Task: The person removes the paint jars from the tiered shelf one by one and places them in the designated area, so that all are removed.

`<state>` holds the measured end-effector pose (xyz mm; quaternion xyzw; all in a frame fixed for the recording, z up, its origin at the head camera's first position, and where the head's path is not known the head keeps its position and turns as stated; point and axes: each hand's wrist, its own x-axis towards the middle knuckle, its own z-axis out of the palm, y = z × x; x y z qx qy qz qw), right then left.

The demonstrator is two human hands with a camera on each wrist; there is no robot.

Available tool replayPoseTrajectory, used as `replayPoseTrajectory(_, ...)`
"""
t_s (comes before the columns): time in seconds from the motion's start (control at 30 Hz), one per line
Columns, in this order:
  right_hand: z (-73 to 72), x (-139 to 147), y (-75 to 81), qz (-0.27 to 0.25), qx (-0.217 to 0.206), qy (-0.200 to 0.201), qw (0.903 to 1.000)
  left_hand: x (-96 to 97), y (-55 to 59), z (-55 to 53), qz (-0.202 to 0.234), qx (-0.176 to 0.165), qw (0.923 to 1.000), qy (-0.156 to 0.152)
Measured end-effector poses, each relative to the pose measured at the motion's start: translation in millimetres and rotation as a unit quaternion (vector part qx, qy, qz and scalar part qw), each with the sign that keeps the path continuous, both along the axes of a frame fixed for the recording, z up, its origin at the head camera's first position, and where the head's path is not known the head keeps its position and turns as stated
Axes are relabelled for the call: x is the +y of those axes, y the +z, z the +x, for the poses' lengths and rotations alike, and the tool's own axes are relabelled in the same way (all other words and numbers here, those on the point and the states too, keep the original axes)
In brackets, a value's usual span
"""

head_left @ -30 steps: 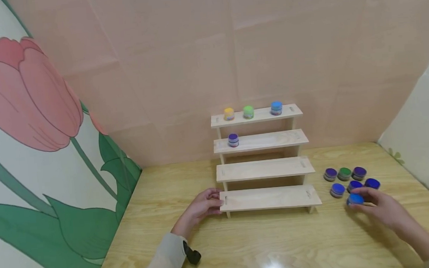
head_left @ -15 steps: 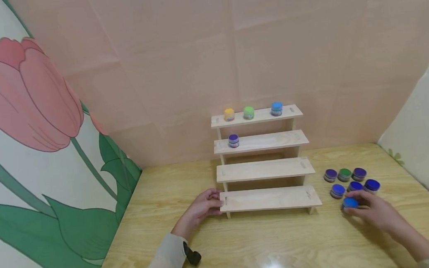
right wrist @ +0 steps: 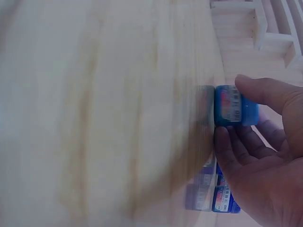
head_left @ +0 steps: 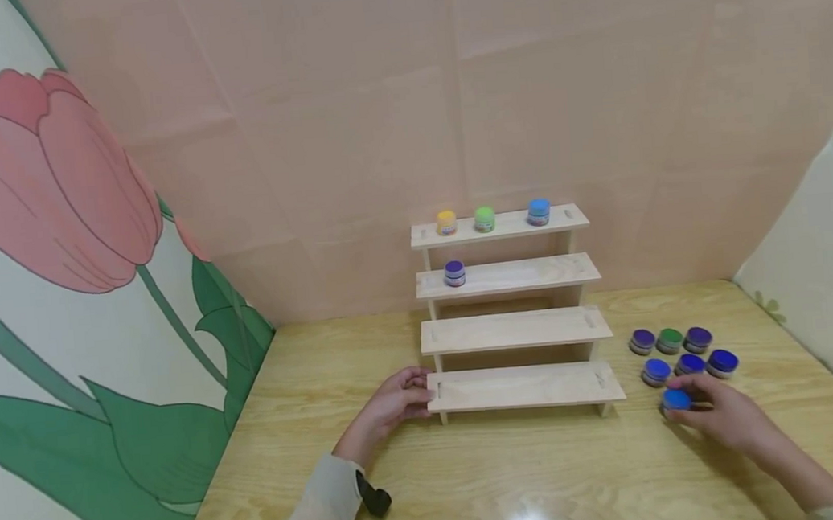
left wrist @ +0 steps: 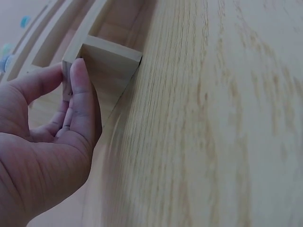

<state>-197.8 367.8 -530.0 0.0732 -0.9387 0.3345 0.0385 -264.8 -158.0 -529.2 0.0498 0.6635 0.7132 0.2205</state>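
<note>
Rack (head_left: pixel 523 386) of pale wood, pinched by left hand (head_left: pixel 396 402), bears four round lidded jars (head_left: pixel 485 220); six jars (head_left: pixel 670 340) remain on wooden bench (head_left: pixel 518 470), right hand (head_left: pixel 726 414) gripping another blue jar (head_left: pixel 676 400)

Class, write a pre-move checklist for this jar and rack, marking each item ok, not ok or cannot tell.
1. Right grip on the held jar: ok, pinching its sides.
2. Held jar upright: ok.
3. Held jar lifted off the table: cannot tell; its base looks at or near the surface.
4. Left grip steadying the rack: ok, holding the lowest shelf by its left end.
5. Room on the second-highest shelf: ok, one purple jar, near its left end.
</note>
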Motion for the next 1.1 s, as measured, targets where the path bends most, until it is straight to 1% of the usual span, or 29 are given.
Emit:
replayPoseTrajectory(0.17, 2.8, -1.7, 8.3, -0.01, -0.01, -0.002, 0.9999, 0.3, -1.3, 0.0, 0.002, 0.0, 1.0, -0.001)
replayPoseTrajectory(0.23, 2.4, -2.8, 15.0, -0.012, -0.007, 0.002, 0.9999, 0.3, -1.3, 0.0, 0.002, -0.002, 1.0, -0.001)
replayPoseTrajectory(0.3, -0.3, -4.8, 23.5, -0.013, 0.005, 0.008, 0.9999, 0.3, -1.2, 0.1, 0.003, -0.004, 1.0, -0.001)
replayPoseTrajectory(0.43, -11.9, -12.4, 45.5, 0.002, 0.036, 0.017, 0.9992, -0.4, -0.2, 1.0, 0.006, -0.007, 1.0, 0.002)
replayPoseTrajectory(0.53, -20.8, -21.2, 63.4, -0.004, 0.059, 0.024, 0.9979, -1.0, 0.1, 1.8, 0.01, -0.012, 0.9999, 0.002)
replayPoseTrajectory(0.63, -27.3, -32.1, 82.2, -0.01, 0.071, 0.031, 0.9969, -0.9, -0.1, 2.2, 0.016, -0.015, 0.9998, 0.0)
replayPoseTrajectory(0.73, -33.2, -45.3, 101.2, -0.012, 0.071, 0.036, 0.9968, -0.6, -1.7, 1.8, 0.021, -0.017, 0.9996, -0.002)
replayPoseTrajectory(0.9, -41.1, -73.0, 132.5, -0.017, 0.049, 0.049, 0.9974, -0.1, -5.1, 1.1, 0.028, -0.021, 0.9994, 0.002)
replayPoseTrajectory(1.0, -47.2, -90.6, 147.1, -0.027, 0.038, 0.059, 0.9972, 0.0, -6.2, 0.7, 0.032, -0.024, 0.9992, 0.004)
replayPoseTrajectory(1.1, -55.0, -105.3, 157.0, -0.045, 0.037, 0.071, 0.9958, 0.3, -5.9, 0.2, 0.036, -0.025, 0.999, 0.002)
